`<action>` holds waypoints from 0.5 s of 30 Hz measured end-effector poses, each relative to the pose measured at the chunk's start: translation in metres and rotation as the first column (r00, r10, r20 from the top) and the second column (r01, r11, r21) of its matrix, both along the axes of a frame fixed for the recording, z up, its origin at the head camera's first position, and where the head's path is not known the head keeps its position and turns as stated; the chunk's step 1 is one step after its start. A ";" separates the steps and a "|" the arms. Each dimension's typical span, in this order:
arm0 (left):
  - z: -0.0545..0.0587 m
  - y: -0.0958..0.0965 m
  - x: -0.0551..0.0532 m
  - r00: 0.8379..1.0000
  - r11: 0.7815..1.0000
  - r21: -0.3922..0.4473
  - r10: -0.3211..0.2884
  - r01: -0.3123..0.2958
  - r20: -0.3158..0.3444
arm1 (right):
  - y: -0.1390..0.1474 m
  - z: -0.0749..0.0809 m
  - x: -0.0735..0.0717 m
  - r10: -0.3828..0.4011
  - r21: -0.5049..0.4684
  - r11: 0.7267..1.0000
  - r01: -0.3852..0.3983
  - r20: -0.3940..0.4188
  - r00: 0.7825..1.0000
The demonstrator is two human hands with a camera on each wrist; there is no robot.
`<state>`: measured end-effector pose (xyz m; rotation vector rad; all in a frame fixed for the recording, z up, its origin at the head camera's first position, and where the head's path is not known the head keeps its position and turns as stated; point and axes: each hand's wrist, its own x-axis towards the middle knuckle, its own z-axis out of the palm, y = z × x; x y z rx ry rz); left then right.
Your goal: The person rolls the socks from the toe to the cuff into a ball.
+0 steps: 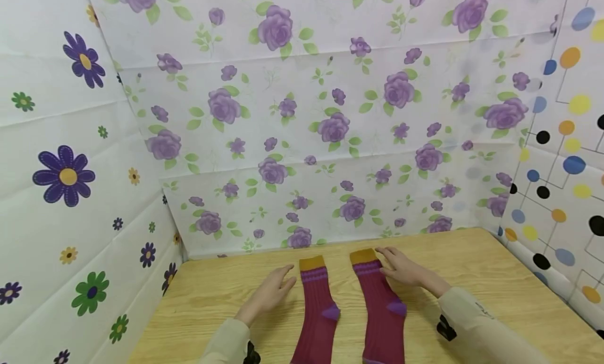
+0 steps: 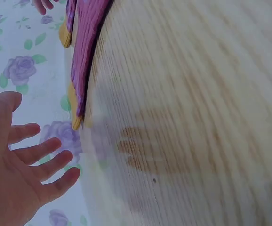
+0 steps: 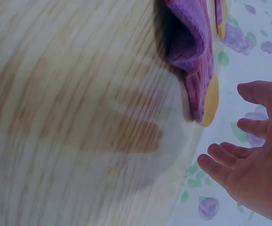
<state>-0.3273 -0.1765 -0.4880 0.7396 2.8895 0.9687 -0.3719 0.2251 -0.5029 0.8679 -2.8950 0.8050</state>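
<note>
Two maroon socks lie flat and side by side on the wooden table, each with a mustard cuff, purple stripes and a purple heel. The left sock (image 1: 317,306) is nearest my left hand (image 1: 270,293), which hovers to its left with fingers spread and nothing in them. Beside the cuff of the right sock (image 1: 379,306) is my right hand (image 1: 401,268), its fingers loosely extended. In the right wrist view that hand (image 3: 253,155) holds nothing and appears apart from the sock (image 3: 199,61). The toe ends run out of the head view's lower edge.
The light wooden table (image 1: 222,301) ends at a back wall covered in rose-patterned cloth (image 1: 302,143). Flower-printed cloth (image 1: 61,238) hangs on the left, dotted cloth (image 1: 566,196) on the right. Dark straps (image 1: 445,327) circle both wrists.
</note>
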 end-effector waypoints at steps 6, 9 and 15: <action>-0.002 0.003 -0.001 1.000 1.000 0.022 -0.002 0.002 0.006 | -0.004 0.003 0.002 0.005 -0.027 1.000 -0.005 -0.008 1.000; -0.003 0.005 -0.002 1.000 0.999 0.051 0.010 -0.010 0.006 | -0.006 0.005 0.003 0.013 -0.042 0.999 -0.013 -0.009 1.000; -0.005 0.010 -0.003 1.000 0.993 0.117 0.013 -0.012 0.000 | -0.007 0.005 0.005 0.011 -0.063 0.998 -0.010 0.014 1.000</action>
